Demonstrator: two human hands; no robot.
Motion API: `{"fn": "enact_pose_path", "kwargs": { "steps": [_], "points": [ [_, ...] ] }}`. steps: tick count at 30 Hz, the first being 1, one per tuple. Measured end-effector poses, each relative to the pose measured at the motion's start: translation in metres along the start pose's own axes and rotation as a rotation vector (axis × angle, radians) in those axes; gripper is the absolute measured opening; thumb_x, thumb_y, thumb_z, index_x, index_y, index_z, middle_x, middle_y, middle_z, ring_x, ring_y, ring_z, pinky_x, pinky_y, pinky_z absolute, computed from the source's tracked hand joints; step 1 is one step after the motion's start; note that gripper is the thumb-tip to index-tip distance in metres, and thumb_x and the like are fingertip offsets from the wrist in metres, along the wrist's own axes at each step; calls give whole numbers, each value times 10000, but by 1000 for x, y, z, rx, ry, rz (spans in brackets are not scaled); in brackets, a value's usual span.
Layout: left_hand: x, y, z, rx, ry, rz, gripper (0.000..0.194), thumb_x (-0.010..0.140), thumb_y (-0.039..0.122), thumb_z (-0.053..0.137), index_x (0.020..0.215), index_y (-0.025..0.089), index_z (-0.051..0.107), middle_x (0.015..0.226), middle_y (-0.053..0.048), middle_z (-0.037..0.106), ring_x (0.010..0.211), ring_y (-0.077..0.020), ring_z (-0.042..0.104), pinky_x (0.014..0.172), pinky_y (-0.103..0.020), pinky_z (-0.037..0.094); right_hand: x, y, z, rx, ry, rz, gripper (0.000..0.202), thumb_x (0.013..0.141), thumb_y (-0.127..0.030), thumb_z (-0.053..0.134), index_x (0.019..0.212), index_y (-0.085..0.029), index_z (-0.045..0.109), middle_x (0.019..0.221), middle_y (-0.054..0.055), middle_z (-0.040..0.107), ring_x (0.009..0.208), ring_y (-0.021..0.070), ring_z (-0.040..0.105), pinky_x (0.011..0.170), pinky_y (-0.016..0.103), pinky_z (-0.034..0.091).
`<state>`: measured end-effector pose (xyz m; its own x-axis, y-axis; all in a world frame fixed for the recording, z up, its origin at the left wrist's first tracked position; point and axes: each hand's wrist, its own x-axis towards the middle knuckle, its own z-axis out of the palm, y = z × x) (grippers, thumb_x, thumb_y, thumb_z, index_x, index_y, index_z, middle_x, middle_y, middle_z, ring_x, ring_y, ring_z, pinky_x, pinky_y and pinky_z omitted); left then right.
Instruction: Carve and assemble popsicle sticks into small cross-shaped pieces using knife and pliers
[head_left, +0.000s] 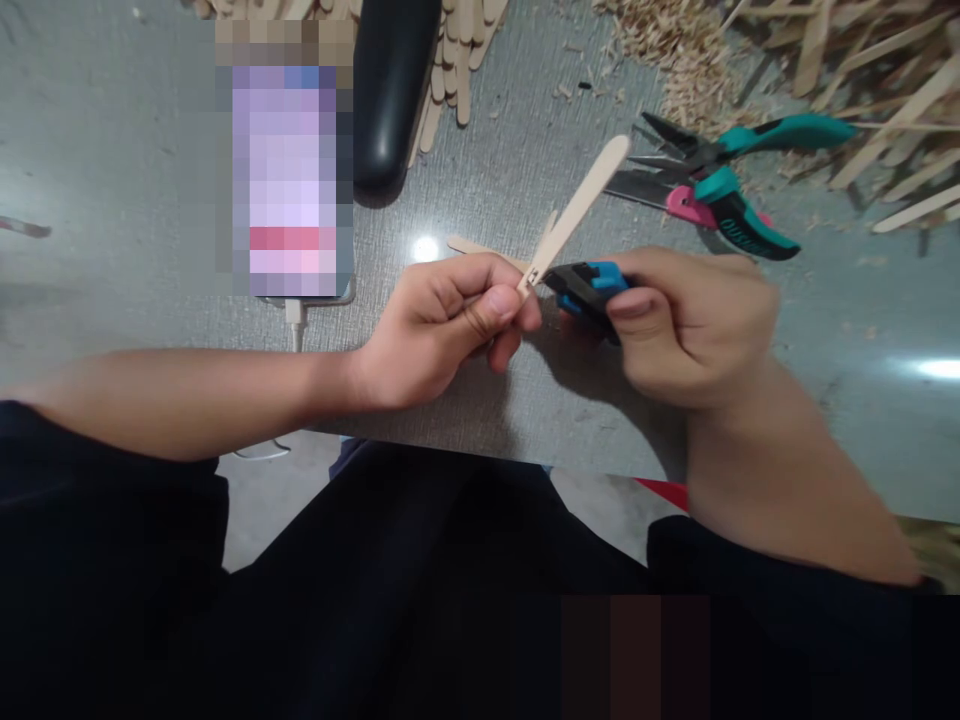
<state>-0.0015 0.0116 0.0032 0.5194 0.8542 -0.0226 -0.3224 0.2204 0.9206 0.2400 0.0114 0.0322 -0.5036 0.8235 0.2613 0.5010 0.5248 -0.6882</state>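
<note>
My left hand (457, 318) pinches the lower end of a pale wooden craft stick (581, 205), which slants up to the right. Small dark marks or holes show on the stick just above the thumb. My right hand (686, 325) is closed around a blue and black tool (592, 290), its dark tip touching or very near the stick's lower end. Behind the fingers, another wooden stick (469, 245) points to the left; whether it is joined to the held one cannot be made out.
Teal-handled pliers (750, 215) lie over a pink-handled tool (686, 205) at the right. A phone (289, 180) with a cable, a black case (394, 100), stacked sticks (463, 60), shavings (675, 60) and a loose stick pile (892, 90) lie farther back.
</note>
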Motion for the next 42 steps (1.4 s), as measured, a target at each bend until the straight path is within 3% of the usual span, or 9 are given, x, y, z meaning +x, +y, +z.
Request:
{"fn": "enact_pose_path", "kwargs": {
  "steps": [7, 17, 25, 30, 37, 42],
  "points": [
    [-1, -4, 0, 40, 55, 50, 592, 1029, 760, 805, 815, 216, 717, 585, 26, 578, 507, -94, 514, 496, -268, 409, -2, 1, 4, -63, 18, -16, 345, 1239, -476, 511, 1048, -305, 742, 669, -41, 688, 530, 159, 659, 534, 316, 470],
    [-2, -8, 0, 12, 71, 81, 594, 985, 748, 860, 782, 203, 741, 619, 20, 551, 519, -82, 445, 479, -263, 377, 3, -3, -5, -25, -79, 6, 430, 1228, -438, 537, 828, -284, 565, 592, -60, 629, 454, 131, 569, 496, 314, 422],
    [-4, -7, 0, 44, 59, 59, 606, 1027, 750, 808, 778, 205, 713, 609, 21, 524, 531, -93, 444, 493, -275, 400, 4, -3, -12, 32, -190, 66, 509, 1249, -504, 490, 804, -282, 599, 582, -56, 634, 438, 129, 563, 498, 311, 475],
    [-4, -9, 0, 38, 45, 74, 573, 1028, 705, 836, 778, 203, 714, 652, 4, 593, 537, -86, 452, 502, -275, 416, 5, -1, -13, 195, -221, 97, 512, 1237, -467, 552, 770, -268, 619, 548, -80, 637, 397, 100, 576, 400, 269, 407],
    [-3, -10, 0, 70, 94, 78, 604, 1036, 768, 786, 800, 217, 717, 572, 32, 510, 489, -86, 431, 456, -251, 371, 5, 1, -11, 31, -71, 47, 481, 1220, -491, 565, 794, -281, 636, 594, -42, 618, 460, 134, 539, 452, 320, 388],
    [-3, -8, 1, 72, 79, 99, 596, 1070, 734, 764, 790, 210, 714, 569, 34, 509, 486, -76, 427, 461, -245, 374, 3, 5, -8, 35, -72, 8, 400, 1222, -467, 570, 883, -287, 684, 661, -44, 685, 495, 141, 579, 513, 319, 443]
  ]
}}
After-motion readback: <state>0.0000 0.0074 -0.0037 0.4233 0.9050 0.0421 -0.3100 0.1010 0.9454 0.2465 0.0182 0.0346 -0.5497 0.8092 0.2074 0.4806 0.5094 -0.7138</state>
